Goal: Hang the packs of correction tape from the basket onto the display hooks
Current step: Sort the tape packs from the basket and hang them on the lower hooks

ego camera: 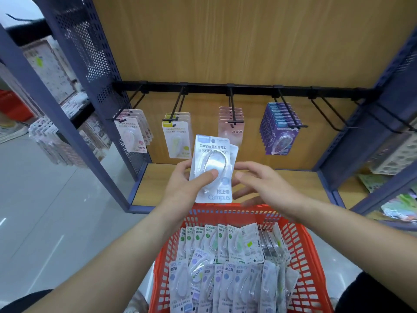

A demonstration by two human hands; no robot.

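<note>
My left hand (185, 184) grips a small stack of pale blue correction tape packs (214, 159), thumb pressed on the clear blister. My right hand (261, 184) is just right of the stack, fingers spread, reaching behind its edge. Below, a red basket (300, 256) holds several more packs (225, 267) in rows. On the black rail (248, 89), hooks carry pink-white packs (133, 134), yellow packs (177, 136), pink packs (230, 127) and purple packs (279, 132). The hook (327, 114) at the far right is bare.
Blue perforated side panels (101, 86) frame the wooden bay, with a wooden bottom shelf (158, 184) behind the basket. Neighbouring racks with stationery stand at left (56, 141) and right (394, 154). Grey floor lies to the left.
</note>
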